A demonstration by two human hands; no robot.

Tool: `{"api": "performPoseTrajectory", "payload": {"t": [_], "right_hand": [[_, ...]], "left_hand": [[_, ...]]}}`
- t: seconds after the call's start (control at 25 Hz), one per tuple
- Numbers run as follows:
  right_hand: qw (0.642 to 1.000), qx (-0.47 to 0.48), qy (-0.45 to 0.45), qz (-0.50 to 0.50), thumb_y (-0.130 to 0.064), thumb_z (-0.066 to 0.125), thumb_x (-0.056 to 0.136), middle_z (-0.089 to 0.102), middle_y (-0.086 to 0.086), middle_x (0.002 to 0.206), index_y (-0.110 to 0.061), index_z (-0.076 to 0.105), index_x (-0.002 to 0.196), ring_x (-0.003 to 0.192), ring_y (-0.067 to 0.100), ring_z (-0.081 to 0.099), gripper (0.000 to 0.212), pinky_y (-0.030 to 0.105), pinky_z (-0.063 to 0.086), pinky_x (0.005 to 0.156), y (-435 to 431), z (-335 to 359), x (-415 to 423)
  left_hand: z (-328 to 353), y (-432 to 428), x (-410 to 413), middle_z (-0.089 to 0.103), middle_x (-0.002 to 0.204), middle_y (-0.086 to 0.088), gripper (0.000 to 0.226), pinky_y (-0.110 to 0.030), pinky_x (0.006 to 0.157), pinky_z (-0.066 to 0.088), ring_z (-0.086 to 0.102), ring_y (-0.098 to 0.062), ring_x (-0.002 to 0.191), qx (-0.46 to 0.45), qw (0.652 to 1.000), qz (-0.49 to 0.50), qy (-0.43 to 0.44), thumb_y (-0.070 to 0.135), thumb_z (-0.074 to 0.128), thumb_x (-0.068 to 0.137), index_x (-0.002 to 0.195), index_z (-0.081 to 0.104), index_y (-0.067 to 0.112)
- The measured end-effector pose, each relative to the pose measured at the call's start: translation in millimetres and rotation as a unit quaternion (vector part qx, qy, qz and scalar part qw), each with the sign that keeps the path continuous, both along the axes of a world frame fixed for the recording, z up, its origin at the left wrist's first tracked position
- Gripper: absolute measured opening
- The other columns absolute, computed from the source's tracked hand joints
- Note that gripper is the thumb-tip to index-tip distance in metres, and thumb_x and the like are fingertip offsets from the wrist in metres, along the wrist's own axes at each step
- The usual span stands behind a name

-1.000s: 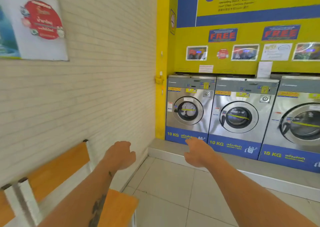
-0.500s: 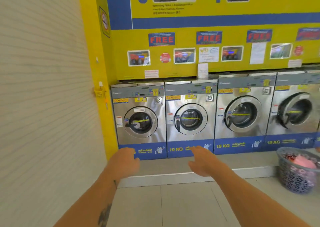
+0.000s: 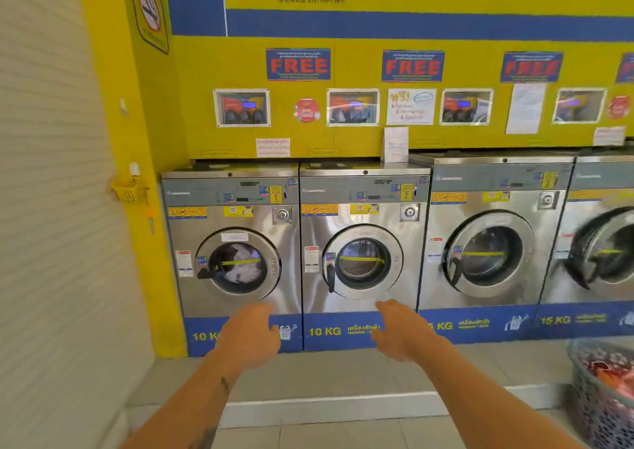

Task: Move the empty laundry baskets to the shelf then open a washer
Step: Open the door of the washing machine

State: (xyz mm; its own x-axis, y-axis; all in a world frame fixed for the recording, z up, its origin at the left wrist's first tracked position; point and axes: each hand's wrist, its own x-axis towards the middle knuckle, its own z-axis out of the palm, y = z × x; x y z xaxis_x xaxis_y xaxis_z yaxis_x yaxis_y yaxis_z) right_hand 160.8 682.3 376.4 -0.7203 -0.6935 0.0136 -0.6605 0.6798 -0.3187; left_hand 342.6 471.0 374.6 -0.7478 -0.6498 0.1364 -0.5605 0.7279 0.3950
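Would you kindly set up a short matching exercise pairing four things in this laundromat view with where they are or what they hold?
Things:
1. washer number 1
2. washer number 2
3. small yellow basket
4. laundry basket

Descriptions:
A. hangs on the yellow wall at left
B. drum looks empty behind its shut door
C. on the floor at lower right, holding clothes
D. laundry visible behind its door

Pairs: 1-D, 2-B, 3-A, 4-C

Both hands (image 3: 247,336) (image 3: 399,332) outstretched, empty, fingers loose.
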Motion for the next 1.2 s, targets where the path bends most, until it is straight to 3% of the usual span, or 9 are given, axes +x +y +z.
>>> {"api": "performPoseTrajectory", "payload": {"t": [0.12, 0.28, 0.4, 0.64, 0.88, 1.0, 1.2], "right_hand": [[1.0, 0.017, 0.004, -0.001, -0.034, 0.05, 0.091, 0.041, 0.009, 0.145, -0.01, 0.039, 0.14, 0.132, 0.03, 0.04, 0.056, 0.043, 0.039, 0.105, -37.6, -8.7, -59.3], [1.0, 0.013, 0.003, -0.004, -0.032, 0.05, 0.091, 0.042, 0.009, 0.146, -0.011, 0.039, 0.14, 0.131, 0.03, 0.041, 0.054, 0.04, 0.039, 0.105, -102.3, -24.6, -148.8], [1.0, 0.014, 0.002, -0.028, -0.034, 0.048, 0.093, 0.035, 0.008, 0.152, -0.013, 0.031, 0.147, 0.138, 0.029, 0.035, 0.06, 0.04, 0.035, 0.11, -145.3, -28.4, -217.9], [0.997, -0.018, 0.012, -0.071, -0.033, 0.049, 0.092, 0.035, 0.005, 0.152, -0.018, 0.03, 0.149, 0.136, 0.029, 0.037, 0.062, 0.04, 0.036, 0.11, -211.7, -31.5, -341.9], [0.999, -0.002, 0.041, -0.02, -0.033, 0.049, 0.089, 0.035, 0.006, 0.151, -0.016, 0.031, 0.147, 0.133, 0.031, 0.037, 0.064, 0.046, 0.041, 0.106, -287.5, -50.0, -487.1], [0.997, 0.039, 0.056, 0.027, -0.029, 0.052, 0.087, 0.028, 0.008, 0.155, -0.015, 0.027, 0.149, 0.138, 0.033, 0.03, 0.068, 0.046, 0.038, 0.109, -333.0, -58.2, -560.7], [0.986, 0.089, 0.08, 0.113, -0.026, 0.059, 0.083, 0.023, 0.011, 0.157, -0.015, 0.024, 0.149, 0.14, 0.035, 0.027, 0.075, 0.047, 0.034, 0.111, -404.8, -73.7, -662.9]], "left_hand": [[-6.1, -38.4, -61.6, 0.052, 0.139, -0.005, 0.045, -0.038, 0.1, 0.045, 0.053, -0.026, 0.12, 0.001, 1.0, -0.016, 0.016, 0.029, 0.049, 0.093, 0.137, 0.048, 0.018], [-21.3, -119.0, -158.2, 0.058, 0.131, -0.012, 0.037, -0.044, 0.095, 0.048, 0.055, -0.033, 0.115, 0.005, 0.997, -0.044, 0.064, 0.02, 0.048, 0.089, 0.124, 0.057, 0.011], [-26.8, -173.6, -233.7, 0.052, 0.143, -0.005, 0.047, -0.038, 0.105, 0.04, 0.049, -0.027, 0.129, 0.013, 0.994, -0.063, 0.094, 0.019, 0.05, 0.092, 0.138, 0.05, 0.017], [-39.7, -244.3, -380.7, 0.052, 0.138, 0.002, 0.048, -0.033, 0.102, 0.043, 0.052, -0.02, 0.122, 0.05, 0.985, -0.089, 0.141, 0.016, 0.055, 0.089, 0.136, 0.051, 0.023], [-92.2, -272.3, -518.4, 0.051, 0.135, 0.003, 0.052, -0.034, 0.101, 0.045, 0.052, -0.022, 0.122, 0.102, 0.973, -0.073, 0.193, 0.016, 0.062, 0.085, 0.135, 0.049, 0.023], [-112.9, -284.6, -590.9, 0.044, 0.141, 0.005, 0.057, -0.032, 0.106, 0.038, 0.045, -0.021, 0.129, 0.124, 0.975, -0.045, 0.178, 0.019, 0.063, 0.087, 0.141, 0.042, 0.022], [-137.6, -317.1, -700.2, 0.038, 0.143, 0.004, 0.066, -0.036, 0.108, 0.039, 0.04, -0.023, 0.131, 0.158, 0.979, -0.007, 0.128, 0.02, 0.065, 0.083, 0.142, 0.035, 0.025]]}}
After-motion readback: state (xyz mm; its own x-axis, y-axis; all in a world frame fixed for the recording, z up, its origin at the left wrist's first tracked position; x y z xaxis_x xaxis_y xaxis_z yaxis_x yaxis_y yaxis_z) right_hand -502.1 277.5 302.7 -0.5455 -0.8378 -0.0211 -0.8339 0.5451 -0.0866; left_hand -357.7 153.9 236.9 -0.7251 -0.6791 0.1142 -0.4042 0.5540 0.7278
